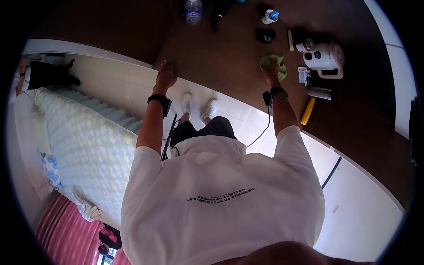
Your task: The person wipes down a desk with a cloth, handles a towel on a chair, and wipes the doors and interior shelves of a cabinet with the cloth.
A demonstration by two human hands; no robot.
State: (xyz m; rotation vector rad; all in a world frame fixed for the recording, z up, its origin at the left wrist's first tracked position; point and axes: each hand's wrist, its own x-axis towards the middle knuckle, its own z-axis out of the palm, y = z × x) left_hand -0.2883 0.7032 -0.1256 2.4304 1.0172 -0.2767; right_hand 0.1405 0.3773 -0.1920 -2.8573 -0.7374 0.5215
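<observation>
On the dark brown tabletop, my right hand presses down on a crumpled green cloth, fingers over it. My left hand rests at the table's front edge, near its left corner, and I cannot make out anything in it. Its fingers are too dark to tell apart. To the right of the cloth stand a white kettle, a small jar and small packets. A steel flask and a yellow object lie nearer the edge.
A plastic bottle, a cup with blue items, a black object and a tube are farther back. A bed fills the left. Another person stands at far left. Cables hang below both wrists.
</observation>
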